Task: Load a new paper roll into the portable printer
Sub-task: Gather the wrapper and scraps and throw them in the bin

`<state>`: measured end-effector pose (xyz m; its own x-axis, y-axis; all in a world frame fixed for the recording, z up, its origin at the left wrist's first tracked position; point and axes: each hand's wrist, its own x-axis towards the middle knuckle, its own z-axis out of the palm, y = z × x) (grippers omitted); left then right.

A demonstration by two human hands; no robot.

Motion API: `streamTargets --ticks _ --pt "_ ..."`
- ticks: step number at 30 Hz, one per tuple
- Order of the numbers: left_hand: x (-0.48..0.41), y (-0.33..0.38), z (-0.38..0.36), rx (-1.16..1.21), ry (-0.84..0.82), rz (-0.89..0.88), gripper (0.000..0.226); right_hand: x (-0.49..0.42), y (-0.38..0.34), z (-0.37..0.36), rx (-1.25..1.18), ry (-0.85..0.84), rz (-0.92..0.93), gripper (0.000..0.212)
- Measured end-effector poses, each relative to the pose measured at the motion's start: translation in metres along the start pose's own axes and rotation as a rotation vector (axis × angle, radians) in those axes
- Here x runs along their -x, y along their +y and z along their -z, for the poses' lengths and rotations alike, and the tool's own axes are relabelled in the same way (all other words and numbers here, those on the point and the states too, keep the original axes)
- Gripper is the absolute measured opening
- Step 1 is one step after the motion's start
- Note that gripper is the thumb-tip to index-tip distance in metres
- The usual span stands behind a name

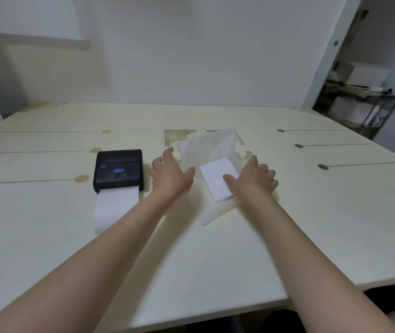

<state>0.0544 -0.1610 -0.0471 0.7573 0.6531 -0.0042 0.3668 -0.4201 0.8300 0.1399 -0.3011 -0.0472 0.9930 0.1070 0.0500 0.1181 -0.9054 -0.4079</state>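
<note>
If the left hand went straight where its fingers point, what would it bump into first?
Probably the left edge of the clear bag, just ahead of the left hand. Depth is unclear, so it might pass above it.

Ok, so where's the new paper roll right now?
In the head view, the paper roll lies on the table right of centre, in a clear plastic bag, between the left hand and right hand, right of the black printer.
</note>
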Motion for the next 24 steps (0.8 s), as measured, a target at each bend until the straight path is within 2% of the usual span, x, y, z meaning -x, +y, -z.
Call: streamTargets --ticks 2,5,9,13,17,19,21,23,24 --pt "-0.004 -0.002 -0.002 0.178 -0.095 0.1 0.091 0.003 0.008 -0.002 0.042 -0.078 -0.059 0.083" --pt "-0.002 -0.004 -0.003 0.33 -0.115 0.099 0.1 0.007 0.022 -0.004 0.017 -0.121 -0.078 0.072" --pt "0.005 0.001 -0.009 0.378 -0.132 0.059 0.109 0.021 0.042 0.004 -0.093 -0.175 -0.034 0.054" --pt "0.02 0.016 -0.017 0.371 -0.188 0.028 0.118 0.04 0.063 0.015 -0.291 -0.106 0.044 0.021" --pt "0.039 0.032 -0.025 0.409 -0.231 -0.032 0.123 0.064 0.095 0.036 -0.569 -0.148 0.171 0.025" --pt "0.05 0.041 -0.03 0.465 -0.315 -0.028 0.123 0.081 0.111 0.051 -0.58 -0.219 0.213 0.022" --pt "0.062 0.05 -0.037 0.507 -0.373 -0.031 0.126 0.094 0.131 0.064 -0.569 -0.315 0.229 0.038" --pt "0.08 0.055 -0.045 0.517 -0.398 -0.09 0.118 0.104 0.155 0.071 -0.543 -0.348 0.204 0.047" --pt "0.092 0.057 -0.05 0.513 -0.391 -0.142 0.103 0.109 0.167 0.072 -0.521 -0.336 0.169 0.049"
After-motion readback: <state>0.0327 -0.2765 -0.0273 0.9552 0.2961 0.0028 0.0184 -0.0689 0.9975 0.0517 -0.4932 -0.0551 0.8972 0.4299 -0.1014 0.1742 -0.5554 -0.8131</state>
